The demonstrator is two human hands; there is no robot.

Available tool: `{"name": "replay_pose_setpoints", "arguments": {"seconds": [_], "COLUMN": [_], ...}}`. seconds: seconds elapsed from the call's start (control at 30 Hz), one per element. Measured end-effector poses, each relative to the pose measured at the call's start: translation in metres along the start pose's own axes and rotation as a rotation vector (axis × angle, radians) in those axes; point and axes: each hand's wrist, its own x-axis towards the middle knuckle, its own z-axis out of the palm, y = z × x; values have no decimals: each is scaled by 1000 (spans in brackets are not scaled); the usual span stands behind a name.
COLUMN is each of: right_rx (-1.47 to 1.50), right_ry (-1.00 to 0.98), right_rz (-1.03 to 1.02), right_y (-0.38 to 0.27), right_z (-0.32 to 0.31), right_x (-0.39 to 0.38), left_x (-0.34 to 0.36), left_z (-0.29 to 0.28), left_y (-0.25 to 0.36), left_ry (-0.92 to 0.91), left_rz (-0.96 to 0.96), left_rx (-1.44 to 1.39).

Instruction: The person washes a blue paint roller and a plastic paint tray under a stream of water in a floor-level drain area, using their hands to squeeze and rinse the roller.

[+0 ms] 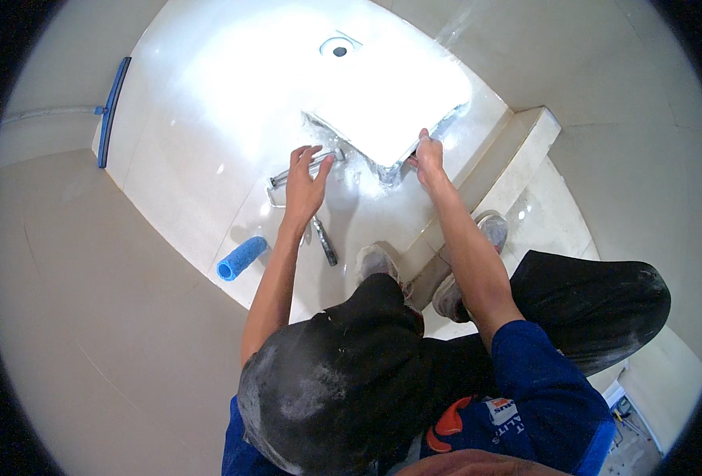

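A bright white, rectangular tray-like thing point(390, 95) has a wet, smeared near edge, and glare hides its surface. My right hand point(428, 157) is closed on its near right corner, thumb uppermost. My left hand point(306, 181) is over a metal paint roller frame point(276, 195), its fingers curved and apart, and I see nothing gripped in it. The frame's dark handle point(326, 243) points back toward my feet. Left of that lies a loose blue roller sleeve point(241, 258), apart from the frame.
A round drain point(339, 49) sits in the pale, shiny floor beyond the tray-like thing. Against the left wall leans a blue squeegee point(113, 113). A low raised curb point(517, 159) runs along the right. My shoes point(376, 263) stand close to the roller handle.
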Motion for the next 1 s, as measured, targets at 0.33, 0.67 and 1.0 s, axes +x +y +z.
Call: {"name": "replay_pose_setpoints", "arguments": {"seconds": [0.33,0.67,1.0], "right_rx": [206,277,487], "right_ry": [-84,-122,-96], "right_rz": [31,44,45], "right_y": [-26,-51,-53], "right_z": [14,12,31], "right_x": [-13,-34,-49], "left_x": [29,34,62], "left_z": [19,30,24], "left_y": [24,44,88], "left_ry": [21,-60,-75], "left_rz": [90,36,35], "left_rx": [-13,-175,-355]}}
